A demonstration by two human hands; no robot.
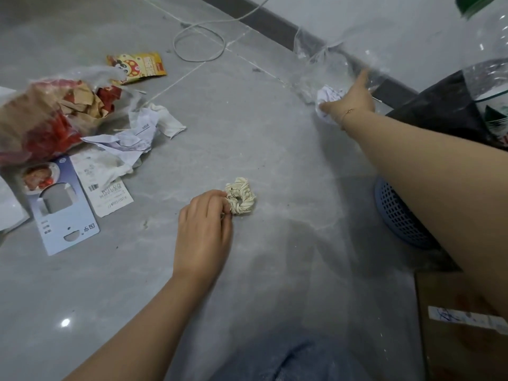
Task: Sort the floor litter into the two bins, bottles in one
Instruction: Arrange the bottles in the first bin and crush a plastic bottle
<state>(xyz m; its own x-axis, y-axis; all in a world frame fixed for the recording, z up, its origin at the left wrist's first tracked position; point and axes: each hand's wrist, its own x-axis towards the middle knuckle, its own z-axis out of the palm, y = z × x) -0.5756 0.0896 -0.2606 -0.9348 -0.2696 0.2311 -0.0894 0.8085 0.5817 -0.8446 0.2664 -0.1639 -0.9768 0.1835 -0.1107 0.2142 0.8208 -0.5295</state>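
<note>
The left hand pinches a cream, ruffled fabric ring lying on the glossy grey floor; far right, the right hand grasps a blurred clear plastic bag holding crumpled white paper; crinkled wrappers and receipts lie left; a blue mesh bin is half hidden behind the forearm.

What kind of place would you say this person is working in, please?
Probably an indoor room, at floor level: grey tiled floor meeting a dark baseboard, a white cable lying loose, and a blue basket amid household litter.
</note>
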